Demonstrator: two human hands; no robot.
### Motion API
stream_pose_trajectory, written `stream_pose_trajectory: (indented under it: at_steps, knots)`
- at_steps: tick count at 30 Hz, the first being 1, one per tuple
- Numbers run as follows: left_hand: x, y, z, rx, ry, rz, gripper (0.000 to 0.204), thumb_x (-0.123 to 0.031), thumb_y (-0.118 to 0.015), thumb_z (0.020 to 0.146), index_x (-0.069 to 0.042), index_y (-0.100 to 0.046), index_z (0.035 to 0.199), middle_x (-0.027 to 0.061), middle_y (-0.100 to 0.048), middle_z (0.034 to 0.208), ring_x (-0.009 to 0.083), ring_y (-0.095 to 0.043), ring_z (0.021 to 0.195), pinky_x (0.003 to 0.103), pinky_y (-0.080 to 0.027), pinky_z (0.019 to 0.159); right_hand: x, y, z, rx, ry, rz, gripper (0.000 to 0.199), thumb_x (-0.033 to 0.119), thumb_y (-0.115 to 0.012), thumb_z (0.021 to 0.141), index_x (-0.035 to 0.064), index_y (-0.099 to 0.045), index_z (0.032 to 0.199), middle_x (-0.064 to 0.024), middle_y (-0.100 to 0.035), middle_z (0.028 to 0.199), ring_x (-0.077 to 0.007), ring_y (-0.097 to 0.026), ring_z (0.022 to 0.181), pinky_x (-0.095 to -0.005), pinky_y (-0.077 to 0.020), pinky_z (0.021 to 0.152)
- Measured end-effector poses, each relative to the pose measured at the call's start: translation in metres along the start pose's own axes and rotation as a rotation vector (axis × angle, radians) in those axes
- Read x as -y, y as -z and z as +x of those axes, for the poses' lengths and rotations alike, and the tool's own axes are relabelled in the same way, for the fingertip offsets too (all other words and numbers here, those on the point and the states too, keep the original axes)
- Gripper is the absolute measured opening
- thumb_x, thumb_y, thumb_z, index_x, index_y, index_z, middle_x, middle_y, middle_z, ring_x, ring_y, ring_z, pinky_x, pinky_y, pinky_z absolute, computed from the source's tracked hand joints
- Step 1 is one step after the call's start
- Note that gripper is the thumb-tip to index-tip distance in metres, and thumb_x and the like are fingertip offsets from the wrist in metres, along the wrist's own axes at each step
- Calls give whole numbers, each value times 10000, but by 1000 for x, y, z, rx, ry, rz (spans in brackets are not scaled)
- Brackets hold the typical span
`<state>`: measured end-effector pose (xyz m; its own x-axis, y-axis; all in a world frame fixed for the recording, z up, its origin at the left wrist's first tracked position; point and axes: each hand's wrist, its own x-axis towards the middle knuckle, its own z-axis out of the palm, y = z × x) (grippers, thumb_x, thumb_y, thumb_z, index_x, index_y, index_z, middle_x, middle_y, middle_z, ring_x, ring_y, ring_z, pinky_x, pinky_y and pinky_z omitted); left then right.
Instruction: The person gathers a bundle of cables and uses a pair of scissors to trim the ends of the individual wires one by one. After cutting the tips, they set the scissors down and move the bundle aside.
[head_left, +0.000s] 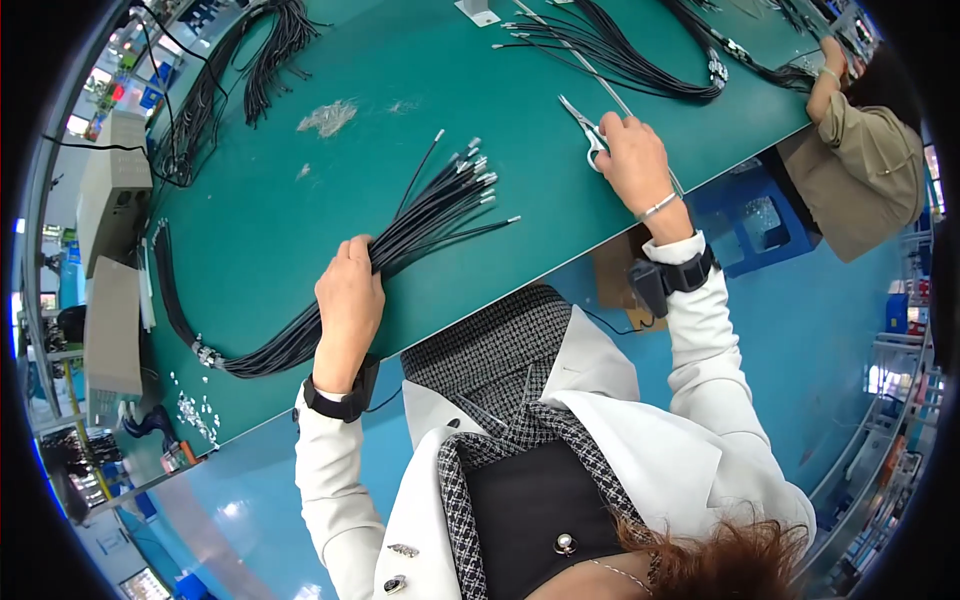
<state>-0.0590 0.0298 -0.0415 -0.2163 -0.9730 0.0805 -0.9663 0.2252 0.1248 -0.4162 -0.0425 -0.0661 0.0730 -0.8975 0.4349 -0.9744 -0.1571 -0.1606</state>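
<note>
My left hand (350, 292) is closed round a thick bundle of black cables (290, 340) on the green table. Their loose ends, tipped in silver and white, fan out up and to the right of the hand. The rest of the bundle curves left, with a pale tie (207, 355) round it. My right hand (634, 165) curls over the white handle of a pair of scissors (583, 128), fingers bent at the loop. The blades point up and left, away from the cables. Part of the handle is hidden by the fingers.
A thin rod (570, 50) runs from the far edge to my right hand. More black cable bundles (660, 75) lie at the back. Clipped tie scraps (328, 118) and white bits (197, 415) litter the table (480, 320). A co-worker's arm (828, 85) reaches in from the right.
</note>
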Motion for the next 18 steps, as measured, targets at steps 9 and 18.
stream_pose_trajectory:
  at_steps: [9, 18]
  knots:
    - [-6, 22, 9, 336, 415, -962, 238, -198, -584, 919, 40, -582, 914, 12, -576, 674, 75, -561, 669, 236, -453, 640, -18, -3, 6, 2, 235, 28, 245, 47, -639, 691, 43, -503, 894, -143, -562, 765, -339, -571, 741, -431, -470, 653]
    - [10, 19, 15, 241, 196, -625, 247, -192, -631, 879, 49, -581, 892, 34, -561, 682, 100, -474, 616, 272, -402, 587, -18, -9, 16, 120, 277, 5, 190, 62, -627, 698, 25, -514, 846, -155, -574, 755, -341, -588, 735, -428, -482, 635]
